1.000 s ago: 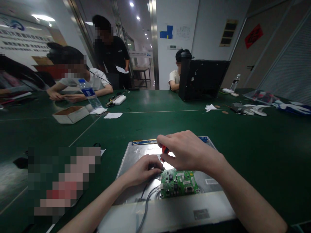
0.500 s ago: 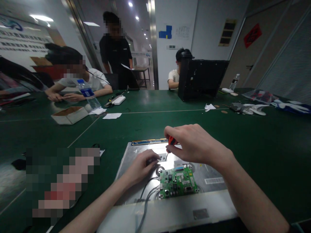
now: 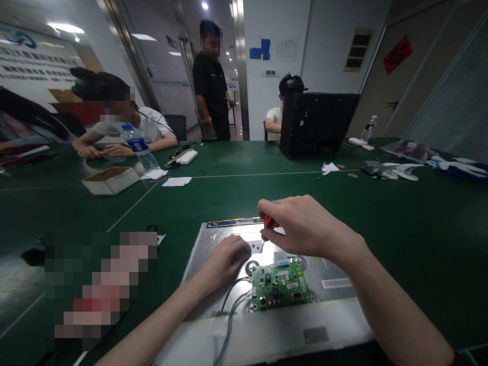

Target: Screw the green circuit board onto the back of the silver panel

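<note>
A metal-backed display panel (image 3: 335,294) lies face down in front of me, with a green circuit board (image 3: 281,285) mounted near its middle. My right hand (image 3: 305,226) grips a screwdriver (image 3: 269,221) by its red and black handle. The thin shaft points down to the metal just above the board; its tip is hard to make out. On the panel, left of the screwdriver, rests my left hand (image 3: 224,256) with its fingers curled together. What its fingertips hold, if anything, is hidden. Grey cables (image 3: 231,325) run from the board's left side toward me.
On the green table (image 3: 213,198) are an open white box (image 3: 110,181), a water bottle (image 3: 139,145) and paper (image 3: 176,181). A black cabinet-like device (image 3: 322,124) stands at the back. Gloves (image 3: 404,172) lie at right, a blurred-out object (image 3: 104,284) at left. Other people sit and stand beyond.
My left hand's fingers have drawn closer together. My right hand keeps the screwdriver in nearly the same place. The standing person in the back has moved right and turned.
</note>
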Action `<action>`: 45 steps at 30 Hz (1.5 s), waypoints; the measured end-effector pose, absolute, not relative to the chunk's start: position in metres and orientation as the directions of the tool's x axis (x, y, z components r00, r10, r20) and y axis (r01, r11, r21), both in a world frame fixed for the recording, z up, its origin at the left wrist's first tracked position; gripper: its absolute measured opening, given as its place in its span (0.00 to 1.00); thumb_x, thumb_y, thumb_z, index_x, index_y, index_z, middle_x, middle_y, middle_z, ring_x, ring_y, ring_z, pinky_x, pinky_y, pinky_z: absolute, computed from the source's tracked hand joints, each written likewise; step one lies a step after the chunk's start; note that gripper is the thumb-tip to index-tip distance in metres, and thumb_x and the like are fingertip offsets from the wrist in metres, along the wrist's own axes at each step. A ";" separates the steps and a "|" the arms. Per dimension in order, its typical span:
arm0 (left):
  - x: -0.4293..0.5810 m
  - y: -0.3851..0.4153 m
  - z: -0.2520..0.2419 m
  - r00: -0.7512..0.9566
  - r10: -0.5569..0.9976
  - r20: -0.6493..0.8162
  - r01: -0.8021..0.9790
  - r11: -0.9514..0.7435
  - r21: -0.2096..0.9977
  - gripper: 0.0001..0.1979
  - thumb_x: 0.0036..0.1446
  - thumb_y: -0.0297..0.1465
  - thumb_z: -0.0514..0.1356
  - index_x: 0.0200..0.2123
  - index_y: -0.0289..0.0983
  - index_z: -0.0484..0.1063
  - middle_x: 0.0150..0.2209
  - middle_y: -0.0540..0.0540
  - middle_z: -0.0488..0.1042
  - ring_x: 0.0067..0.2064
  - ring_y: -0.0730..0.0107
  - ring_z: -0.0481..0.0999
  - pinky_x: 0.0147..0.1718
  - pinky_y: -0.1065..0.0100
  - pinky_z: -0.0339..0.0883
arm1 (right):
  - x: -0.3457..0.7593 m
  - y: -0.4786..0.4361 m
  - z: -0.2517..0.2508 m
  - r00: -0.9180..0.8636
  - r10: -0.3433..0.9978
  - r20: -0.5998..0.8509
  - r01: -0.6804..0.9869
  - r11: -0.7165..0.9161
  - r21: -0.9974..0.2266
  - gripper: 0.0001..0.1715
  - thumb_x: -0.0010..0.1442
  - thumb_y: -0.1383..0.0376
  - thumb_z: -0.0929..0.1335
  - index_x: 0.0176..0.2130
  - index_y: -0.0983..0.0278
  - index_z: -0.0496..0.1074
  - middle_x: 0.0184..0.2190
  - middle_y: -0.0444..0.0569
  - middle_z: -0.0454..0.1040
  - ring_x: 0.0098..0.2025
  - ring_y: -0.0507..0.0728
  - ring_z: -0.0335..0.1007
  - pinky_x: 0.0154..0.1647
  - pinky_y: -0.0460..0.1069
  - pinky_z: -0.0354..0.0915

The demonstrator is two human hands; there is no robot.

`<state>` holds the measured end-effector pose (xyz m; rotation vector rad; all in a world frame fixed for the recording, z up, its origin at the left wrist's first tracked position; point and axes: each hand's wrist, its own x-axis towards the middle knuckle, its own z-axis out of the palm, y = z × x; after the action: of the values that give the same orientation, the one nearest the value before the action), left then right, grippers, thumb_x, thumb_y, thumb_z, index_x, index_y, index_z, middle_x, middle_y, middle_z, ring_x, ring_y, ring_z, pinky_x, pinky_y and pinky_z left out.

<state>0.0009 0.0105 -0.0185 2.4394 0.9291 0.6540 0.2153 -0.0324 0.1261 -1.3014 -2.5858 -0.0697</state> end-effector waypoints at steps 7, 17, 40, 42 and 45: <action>-0.002 0.011 -0.020 0.659 0.706 0.261 0.510 -0.674 0.535 0.07 0.59 0.23 0.52 0.31 0.37 0.67 0.33 0.46 0.71 0.36 0.64 0.69 0.36 0.65 0.62 | 0.216 -0.033 0.128 -0.570 0.787 0.237 0.798 0.599 -0.068 0.06 0.60 0.64 0.65 0.39 0.63 0.65 0.30 0.45 0.74 0.28 0.51 0.63 0.25 0.48 0.45; -0.003 0.009 -0.012 0.683 0.705 0.191 0.581 -0.682 0.444 0.06 0.61 0.28 0.52 0.32 0.37 0.66 0.33 0.46 0.70 0.35 0.63 0.68 0.34 0.66 0.61 | 0.225 -0.041 0.137 -0.566 0.778 0.273 0.796 0.601 -0.065 0.06 0.60 0.64 0.65 0.39 0.63 0.65 0.30 0.44 0.74 0.28 0.51 0.63 0.25 0.48 0.46; -0.006 0.015 -0.018 0.674 0.693 0.258 0.568 -0.708 0.419 0.07 0.62 0.25 0.52 0.35 0.37 0.69 0.35 0.44 0.71 0.37 0.62 0.71 0.35 0.65 0.62 | 0.231 -0.046 0.144 -0.552 0.787 0.275 0.805 0.589 -0.070 0.06 0.60 0.64 0.66 0.39 0.63 0.65 0.30 0.44 0.75 0.29 0.52 0.66 0.26 0.48 0.48; -0.007 0.014 -0.018 0.672 0.691 0.267 0.566 -0.711 0.417 0.07 0.62 0.25 0.51 0.35 0.37 0.69 0.35 0.44 0.71 0.37 0.62 0.70 0.35 0.65 0.62 | 0.231 -0.047 0.144 -0.553 0.790 0.266 0.805 0.589 -0.075 0.06 0.60 0.64 0.67 0.39 0.63 0.65 0.30 0.44 0.75 0.29 0.52 0.65 0.26 0.47 0.48; -0.006 0.012 -0.015 0.665 0.697 0.269 0.560 -0.703 0.438 0.07 0.61 0.24 0.52 0.35 0.37 0.68 0.34 0.45 0.72 0.36 0.63 0.70 0.34 0.66 0.62 | 0.231 -0.049 0.145 -0.551 0.795 0.252 0.807 0.585 -0.080 0.07 0.60 0.64 0.67 0.39 0.63 0.65 0.30 0.44 0.74 0.29 0.52 0.65 0.26 0.47 0.49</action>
<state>-0.0059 0.0120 -0.0151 2.5646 0.9997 0.6061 0.2315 -0.0486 0.1452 -1.3213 -2.5555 -0.0660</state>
